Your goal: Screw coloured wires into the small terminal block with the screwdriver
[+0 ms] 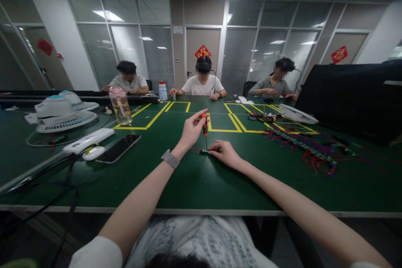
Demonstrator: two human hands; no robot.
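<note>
My left hand (192, 129) grips an orange-and-black screwdriver (205, 124) by its handle, thumb and fingers around it. The screwdriver stands nearly upright, its thin shaft pointing down at a small green circuit board (204, 151) with a red wire on the green table. Whether the tip touches the board is too small to tell. With fingers pinched together, my right hand (223, 153) holds the board's right end against the tabletop. A grey watch band circles my left wrist.
Several wired circuit boards (301, 145) lie in a row at right, near a dark monitor (348, 96). At left are a phone (119, 149), a white power strip (89, 140), a pink-lidded bottle (121, 106) and white fan parts (63, 113). Three people sit across the table.
</note>
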